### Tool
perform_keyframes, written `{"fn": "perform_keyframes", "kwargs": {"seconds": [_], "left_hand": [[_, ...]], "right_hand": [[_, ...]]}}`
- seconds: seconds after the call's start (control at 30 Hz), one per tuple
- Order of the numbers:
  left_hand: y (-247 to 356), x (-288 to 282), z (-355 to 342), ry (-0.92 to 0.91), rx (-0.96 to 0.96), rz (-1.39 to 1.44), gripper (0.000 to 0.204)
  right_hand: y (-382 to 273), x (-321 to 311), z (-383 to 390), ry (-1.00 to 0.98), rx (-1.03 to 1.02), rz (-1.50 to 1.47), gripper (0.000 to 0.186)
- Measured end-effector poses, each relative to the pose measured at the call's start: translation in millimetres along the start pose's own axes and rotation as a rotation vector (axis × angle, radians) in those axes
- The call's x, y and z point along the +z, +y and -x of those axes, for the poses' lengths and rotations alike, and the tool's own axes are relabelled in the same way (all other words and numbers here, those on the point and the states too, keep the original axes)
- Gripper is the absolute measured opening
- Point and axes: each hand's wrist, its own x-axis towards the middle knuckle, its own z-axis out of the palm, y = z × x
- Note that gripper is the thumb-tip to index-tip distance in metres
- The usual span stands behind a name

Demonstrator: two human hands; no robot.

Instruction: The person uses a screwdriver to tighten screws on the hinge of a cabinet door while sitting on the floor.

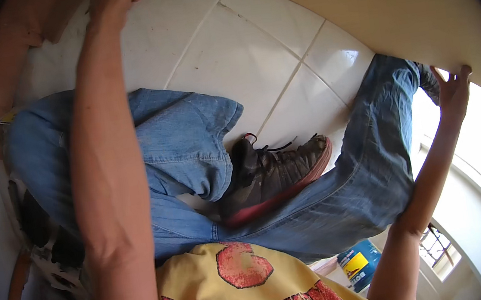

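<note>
Across the tiled floor (pixel 239 47) I sit with my legs folded and spread, and the big panel (pixel 405 13) fills the upper right, one long edge angling over the tiles. My jeans (pixel 370 163) come next in size, the outstretched shin reaching right up to that edge, then the brown boards (pixel 3 102) on my far left.

My right hand (pixel 454 90) is at the panel's outer edge, fingers spread a little and tips against it; I cannot tell whether they clamp it or only steady it. My left hand (pixel 119 1) is cut off by the upper rim, so I cannot tell what it holds, if anything. As I judge it, the panel could slide, since the tile looks slick and I may have only fingertips on this side; it could then knock my shin or pinch my fingers.

The panel is flat, smooth and pale beige, straight-edged though the lens bows it. The tiles are white and glossy, with thin grout lines and dark specks. My denim is faded and creased, the boards matt reddish brown. Smaller, my dark shoe (pixel 275 179) is scuffed, with a red sole; the blue tin (pixel 359 263) beside my thigh is rounded, with a yellow patch.
</note>
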Motion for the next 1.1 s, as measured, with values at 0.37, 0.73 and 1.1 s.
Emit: {"fn": "perform_keyframes", "kwargs": {"seconds": [0.37, 0.73, 1.1], "left_hand": [[-42, -28, -31, -0.037, 0.711, -0.073, 0.034], [9, -50, -39, -0.652, -0.031, 0.045, 0.047], [4, -40, -37, -0.734, 0.37, -0.249, 0.042]], "right_hand": [[11, 10, -8, 0.004, -0.114, 0.107, 0.055], [14, -3, -10, 0.021, -0.045, 0.068, 0.057], [26, -19, -11, 0.032, -0.016, 0.035, 0.059]]}}
